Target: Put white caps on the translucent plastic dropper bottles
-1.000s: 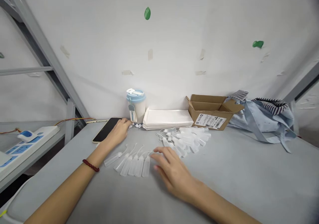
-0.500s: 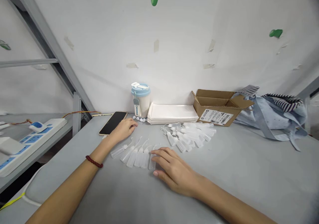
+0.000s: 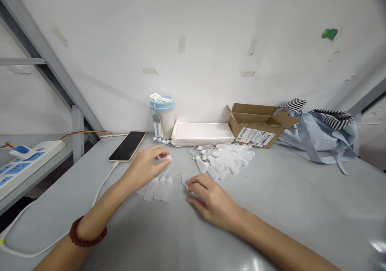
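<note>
My left hand [image 3: 147, 168] pinches a small white cap-like piece [image 3: 168, 157] between thumb and fingertips. Below and beside that hand, a row of small translucent plastic bottles [image 3: 158, 189] with thin white tails lies on the grey table [image 3: 187, 239]; the hand partly covers the row. At the row's right end, my right hand [image 3: 208, 196] has its fingers closed on another small bottle [image 3: 190, 192], mostly hidden, whose tail sticks out at the fingertips. Beyond the right hand is a larger heap of the same bottles [image 3: 223, 160].
At the back stand a blue-lidded cup [image 3: 165, 118] with several small white pieces [image 3: 161, 140] at its foot, a stack of white sheets [image 3: 203, 133], an open cardboard box [image 3: 256, 128] and a cloth bag [image 3: 322, 138]. A phone [image 3: 127, 146] on a cable and a power strip [image 3: 30, 162] are left.
My left hand has moved from beside the white pieces near the cup toward the bottle row, a small white piece in its fingertips. My right hand has closed on the end bottle. The view has shifted.
</note>
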`<state>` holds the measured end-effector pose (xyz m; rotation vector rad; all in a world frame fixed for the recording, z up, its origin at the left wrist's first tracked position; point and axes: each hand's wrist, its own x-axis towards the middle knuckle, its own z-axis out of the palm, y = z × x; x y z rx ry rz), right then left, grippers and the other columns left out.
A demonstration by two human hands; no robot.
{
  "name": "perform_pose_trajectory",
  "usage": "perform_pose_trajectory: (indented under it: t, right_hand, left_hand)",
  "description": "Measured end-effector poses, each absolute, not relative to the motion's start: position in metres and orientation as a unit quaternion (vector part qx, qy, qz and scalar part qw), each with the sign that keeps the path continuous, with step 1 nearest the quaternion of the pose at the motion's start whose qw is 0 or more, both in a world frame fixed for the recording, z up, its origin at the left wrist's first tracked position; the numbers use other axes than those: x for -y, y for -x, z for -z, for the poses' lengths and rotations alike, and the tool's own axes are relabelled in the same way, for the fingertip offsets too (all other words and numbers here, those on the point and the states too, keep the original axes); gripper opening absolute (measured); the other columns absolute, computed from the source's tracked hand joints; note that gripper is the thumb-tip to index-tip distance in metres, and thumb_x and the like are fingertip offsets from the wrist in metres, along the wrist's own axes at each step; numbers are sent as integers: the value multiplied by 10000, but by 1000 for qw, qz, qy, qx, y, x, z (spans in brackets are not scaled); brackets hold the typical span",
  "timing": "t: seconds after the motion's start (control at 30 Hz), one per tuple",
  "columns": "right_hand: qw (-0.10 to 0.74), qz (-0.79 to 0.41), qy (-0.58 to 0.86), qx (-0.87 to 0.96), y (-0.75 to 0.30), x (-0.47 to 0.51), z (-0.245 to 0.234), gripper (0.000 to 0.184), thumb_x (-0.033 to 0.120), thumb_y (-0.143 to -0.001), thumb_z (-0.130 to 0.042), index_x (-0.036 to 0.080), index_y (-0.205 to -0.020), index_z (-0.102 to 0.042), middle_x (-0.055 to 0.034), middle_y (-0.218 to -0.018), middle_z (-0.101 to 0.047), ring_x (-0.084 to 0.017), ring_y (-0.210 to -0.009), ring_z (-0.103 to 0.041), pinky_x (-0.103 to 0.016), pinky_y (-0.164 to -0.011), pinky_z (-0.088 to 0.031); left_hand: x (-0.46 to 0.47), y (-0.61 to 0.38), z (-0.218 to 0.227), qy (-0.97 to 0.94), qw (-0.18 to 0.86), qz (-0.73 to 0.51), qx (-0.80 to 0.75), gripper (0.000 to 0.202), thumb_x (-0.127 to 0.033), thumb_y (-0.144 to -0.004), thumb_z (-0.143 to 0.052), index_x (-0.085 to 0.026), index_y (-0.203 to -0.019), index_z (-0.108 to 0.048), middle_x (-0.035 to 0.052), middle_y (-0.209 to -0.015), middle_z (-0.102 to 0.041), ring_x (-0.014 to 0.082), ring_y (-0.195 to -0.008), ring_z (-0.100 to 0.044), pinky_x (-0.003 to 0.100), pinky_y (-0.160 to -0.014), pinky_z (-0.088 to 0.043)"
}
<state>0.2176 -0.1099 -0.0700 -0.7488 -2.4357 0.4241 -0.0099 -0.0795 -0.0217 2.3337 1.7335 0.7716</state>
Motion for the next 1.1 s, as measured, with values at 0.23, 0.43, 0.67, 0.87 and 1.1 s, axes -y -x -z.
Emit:
perform_pose_trajectory:
  t: [0.23, 0.43, 0.67, 0.87, 1.1]
  right_hand:
    - [243, -113, 311, 912, -221, 106, 72, 148, 117, -856, -500, 157, -995, -534, -111, -944, -595, -223, -840, -565, -343, -701, -512]
    - [242, -154, 324, 902, -221, 105, 72, 177, 105, -876, -465, 157, -1032, -530, -113, -968, -564, -215, -860, -566, -346, -728, -516]
    - [342, -281, 376, 814, -225, 103, 58, 134, 179, -896, -453, 182, -1012, -520, -73, -960, -575, -184, -841, -562, -290, -668, -478]
    - [390, -464, 388, 694, -228, 105, 38, 104, 289, -882, -514, 198, -891, -562, -21, -889, -587, -173, -887, -550, -279, -740, -436]
    - [383, -523, 372, 665, -228, 108, 38, 129, 322, -845, -563, 193, -838, -568, -3, -800, -567, -158, -796, -531, -275, -718, -408]
  left_hand:
    - [107, -21, 24, -793, 138, -296, -514, 143, -317, -839, -533, -209, -857, -626, 35, -889, -661, 183, -786, -580, 265, -664, -474]
    - [109, -24, 26, -803, 139, -293, -501, 124, -280, -843, -517, -211, -858, -619, 43, -886, -652, 188, -805, -581, 262, -639, -470]
    - [113, -27, 16, -757, 239, -280, -540, 154, -341, -798, -566, -216, -844, -644, 24, -880, -677, 163, -705, -601, 226, -537, -449]
    - [118, -32, 10, -710, 447, -229, -493, 202, -360, -801, -569, -218, -910, -665, -8, -776, -643, 128, -643, -570, 206, -548, -442]
    - [119, -40, 13, -694, 459, -270, -485, 268, -409, -838, -509, -215, -909, -680, 11, -797, -611, 131, -646, -516, 222, -578, -455]
